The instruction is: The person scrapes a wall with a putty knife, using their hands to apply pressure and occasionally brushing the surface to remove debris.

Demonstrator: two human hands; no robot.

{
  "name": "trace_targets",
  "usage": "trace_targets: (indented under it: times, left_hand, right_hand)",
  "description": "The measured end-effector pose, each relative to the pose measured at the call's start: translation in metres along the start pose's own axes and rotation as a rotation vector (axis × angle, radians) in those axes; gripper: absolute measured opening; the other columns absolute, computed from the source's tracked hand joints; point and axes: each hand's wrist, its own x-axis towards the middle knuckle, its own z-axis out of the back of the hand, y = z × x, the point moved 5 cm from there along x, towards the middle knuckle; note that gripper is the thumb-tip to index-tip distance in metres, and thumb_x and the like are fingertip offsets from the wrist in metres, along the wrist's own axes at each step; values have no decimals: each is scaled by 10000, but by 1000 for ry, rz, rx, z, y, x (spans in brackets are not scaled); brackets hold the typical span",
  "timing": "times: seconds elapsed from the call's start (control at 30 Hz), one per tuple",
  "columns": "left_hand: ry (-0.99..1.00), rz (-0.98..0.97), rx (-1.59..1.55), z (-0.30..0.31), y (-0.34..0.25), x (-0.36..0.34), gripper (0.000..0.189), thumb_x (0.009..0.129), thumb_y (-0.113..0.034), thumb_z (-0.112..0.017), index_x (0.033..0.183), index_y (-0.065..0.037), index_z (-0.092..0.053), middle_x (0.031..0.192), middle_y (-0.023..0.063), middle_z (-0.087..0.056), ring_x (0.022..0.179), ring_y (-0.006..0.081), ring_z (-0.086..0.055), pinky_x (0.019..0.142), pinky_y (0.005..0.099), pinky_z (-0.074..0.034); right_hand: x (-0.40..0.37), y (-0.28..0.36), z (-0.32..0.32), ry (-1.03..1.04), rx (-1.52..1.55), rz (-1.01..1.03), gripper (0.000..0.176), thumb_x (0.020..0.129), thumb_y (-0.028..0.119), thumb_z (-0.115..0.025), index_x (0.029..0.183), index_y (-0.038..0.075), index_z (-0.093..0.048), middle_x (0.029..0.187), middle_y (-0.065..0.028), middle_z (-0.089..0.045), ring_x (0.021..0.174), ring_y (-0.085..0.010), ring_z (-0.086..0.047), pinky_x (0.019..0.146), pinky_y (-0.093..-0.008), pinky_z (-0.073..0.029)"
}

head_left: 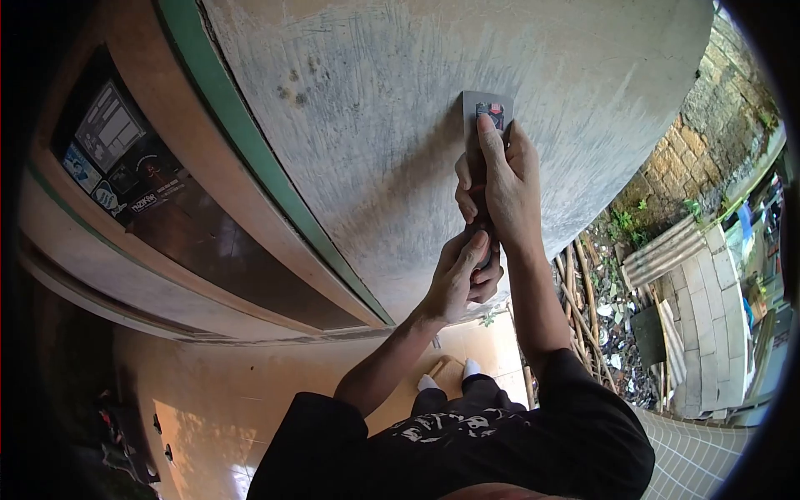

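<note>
A scraper with a broad metal blade and a dark handle is held against the grey, streaked wall. My right hand wraps the upper handle, its thumb pressed on the label at the base of the blade. Lower down, my left hand closes around the handle's end. The blade points up the wall, which carries many pale scratch marks and a few dark spots. Part of the handle is hidden behind my fingers.
A green-edged frame borders the wall at left, beside a dark window pane with stickers. Below are the tiled floor and my feet. Bamboo poles, rubble and a low block wall lie at right.
</note>
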Motion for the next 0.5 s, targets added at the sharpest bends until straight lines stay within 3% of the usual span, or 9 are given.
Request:
trace_targets:
  times: [0.2, 0.3, 0.5]
  left_hand:
    - [-160, -40, 22, -10, 6, 10, 389, 978, -512, -389, 882, -138, -440, 537, -66, -293, 361, 38, -220, 325, 205, -154]
    - [-131, -44, -63, -9, 9, 9, 378, 992, -455, -405, 871, -98, -437, 563, -54, -326, 378, 34, -245, 338, 203, -179]
    - [-185, -44, 44, -17, -17, 17, 413, 985, -483, -400, 803, -113, -395, 554, -55, -315, 370, 35, -238, 329, 205, -174]
  right_hand:
    - [4, 12, 5, -75, -102, 34, 322, 983, 240, -503, 784, 26, -368, 525, -45, -435, 330, -100, -393, 280, -251, -296]
    - [6, 7, 8, -103, -131, 34, 327, 958, 232, -553, 770, 19, -391, 504, -35, -446, 326, -85, -386, 286, -258, -284]
    - [15, 27, 0, -145, -230, 86, 340, 954, 237, -555, 750, 2, -418, 493, -34, -450, 340, -89, -426, 281, -259, -292]
